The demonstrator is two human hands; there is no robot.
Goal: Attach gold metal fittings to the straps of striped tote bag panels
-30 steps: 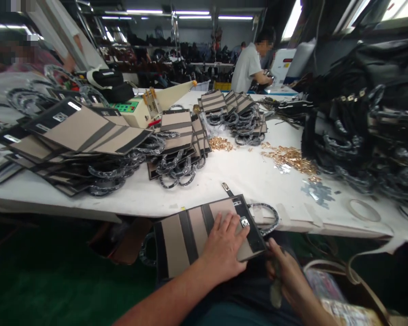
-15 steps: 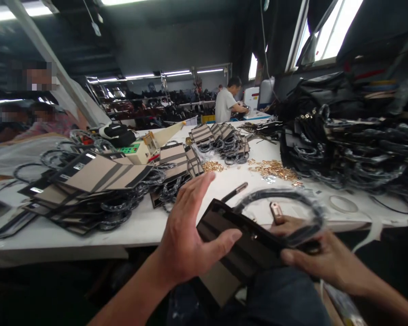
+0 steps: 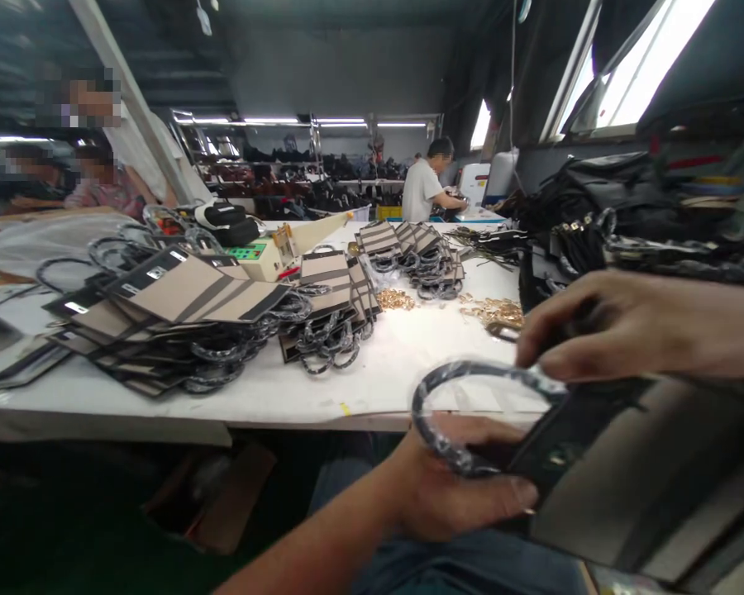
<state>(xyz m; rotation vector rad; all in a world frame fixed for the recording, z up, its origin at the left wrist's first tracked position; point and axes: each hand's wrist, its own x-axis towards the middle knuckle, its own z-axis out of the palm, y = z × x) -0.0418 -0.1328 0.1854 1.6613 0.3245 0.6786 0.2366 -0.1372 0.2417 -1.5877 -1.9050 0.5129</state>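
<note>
A dark panel with grey-brown stripes [image 3: 620, 471] is tilted above my lap at the lower right, somewhat blurred. Its black handle, wrapped in clear plastic [image 3: 431, 397], loops out to the left over the table edge. My left hand [image 3: 452, 487] grips the panel's edge beside the handle's lower end, thumb on top. Over the handle's upper end, my right hand [image 3: 601, 330] has its fingers bent and pinched at the panel's corner; what lies between those fingertips is hidden.
The white table [image 3: 397, 372] bears a large stack of striped panels [image 3: 179, 297] at left, smaller stacks [image 3: 328, 289] in the middle, and gold metal pieces [image 3: 496, 312]. Dark bags [image 3: 608, 190] are heaped at right. A person [image 3: 422, 190] sits farther back.
The panel has turned and moved right, its handle now pointing left. My left hand has closed on its edge; my right hand has risen to the handle's upper end. The view has shifted slightly.
</note>
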